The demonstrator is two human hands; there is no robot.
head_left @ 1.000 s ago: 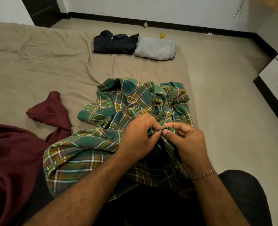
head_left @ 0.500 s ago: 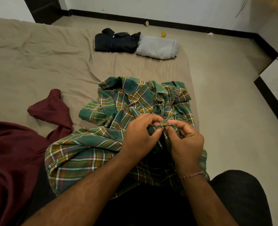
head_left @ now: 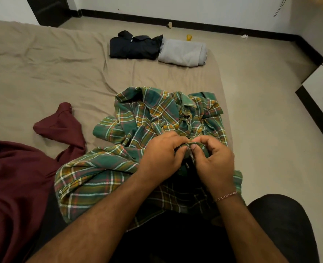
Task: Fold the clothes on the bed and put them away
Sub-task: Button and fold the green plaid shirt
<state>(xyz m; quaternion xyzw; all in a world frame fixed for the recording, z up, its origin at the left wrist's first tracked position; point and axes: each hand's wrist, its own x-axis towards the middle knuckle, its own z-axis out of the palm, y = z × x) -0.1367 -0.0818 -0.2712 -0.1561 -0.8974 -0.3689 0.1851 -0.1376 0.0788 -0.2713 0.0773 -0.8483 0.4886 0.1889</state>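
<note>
Since a moment ago we are bringing both hands closer; left hand [head_left: 161,155] and right hand [head_left: 214,161] are pinching the plaid shirt [head_left: 138,118] placket.

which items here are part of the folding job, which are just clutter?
Job:
plaid shirt, pinched by left hand and right hand
maroon garment, unfolded
folded dark garment
folded grey garment
bed

Lying about:
yellow object on floor
small round object by the baseboard
white scrap
</note>
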